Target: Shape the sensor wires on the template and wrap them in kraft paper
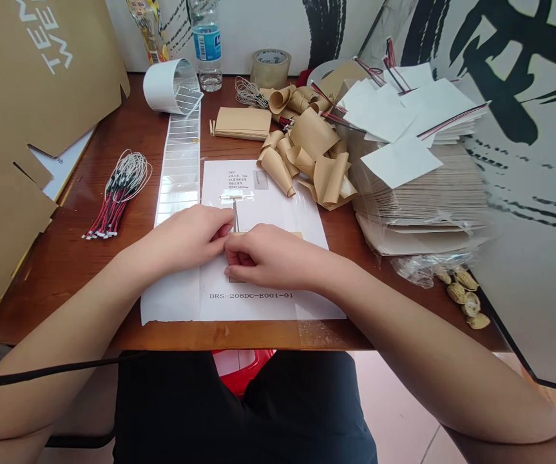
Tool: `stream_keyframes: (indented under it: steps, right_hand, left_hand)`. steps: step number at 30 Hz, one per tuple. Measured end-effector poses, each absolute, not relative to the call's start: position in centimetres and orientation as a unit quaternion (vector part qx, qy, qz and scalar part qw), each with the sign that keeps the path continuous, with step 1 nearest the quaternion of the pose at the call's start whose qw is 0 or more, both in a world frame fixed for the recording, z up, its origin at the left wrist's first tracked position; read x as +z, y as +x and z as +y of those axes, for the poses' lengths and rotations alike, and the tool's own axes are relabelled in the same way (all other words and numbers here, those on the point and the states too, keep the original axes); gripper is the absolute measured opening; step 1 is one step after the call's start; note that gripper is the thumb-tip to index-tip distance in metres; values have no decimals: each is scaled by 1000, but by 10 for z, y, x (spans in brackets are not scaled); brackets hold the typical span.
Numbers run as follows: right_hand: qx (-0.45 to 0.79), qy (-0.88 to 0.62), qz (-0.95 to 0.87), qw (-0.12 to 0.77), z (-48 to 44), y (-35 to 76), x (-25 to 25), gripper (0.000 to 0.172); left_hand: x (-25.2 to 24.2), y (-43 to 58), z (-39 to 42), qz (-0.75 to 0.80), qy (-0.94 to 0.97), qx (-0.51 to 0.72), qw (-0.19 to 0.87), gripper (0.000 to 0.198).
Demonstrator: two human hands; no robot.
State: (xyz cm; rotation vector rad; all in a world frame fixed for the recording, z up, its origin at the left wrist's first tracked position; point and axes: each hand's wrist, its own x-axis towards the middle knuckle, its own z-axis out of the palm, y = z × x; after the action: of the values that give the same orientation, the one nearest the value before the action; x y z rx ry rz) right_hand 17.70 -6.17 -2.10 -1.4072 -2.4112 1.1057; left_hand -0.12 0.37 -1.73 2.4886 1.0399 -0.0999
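Both my hands rest together on a white printed sheet in the middle of a wooden desk. My left hand has its fingers curled, pinching at the spot where the hands meet. My right hand lies curled over a small brown paper envelope, of which only the far edge shows. A thin wire end sticks out from between the fingers, pointing away from me.
A bundle of red and white wires lies left. A label roll trails its strip toward me. Rolled brown paper scraps, stacked envelopes, tape, a water bottle and cardboard surround the sheet.
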Motion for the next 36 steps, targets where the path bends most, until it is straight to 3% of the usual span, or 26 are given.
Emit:
stream_keyframes:
  steps: [25,30,36]
  right_hand:
    - [394,-455,-794,86,-59,180,-19,18]
    - [468,-440,-759,105,-57,184,-19,23]
    - [560,-448,-678,159,-50,195,-15,27]
  left_hand:
    - [-18,-1,3,369,900,-21,231,12]
    - [-18,-1,5,366,892,-7,265,7]
    - [-15,-1,3,341,889,-4,305,18]
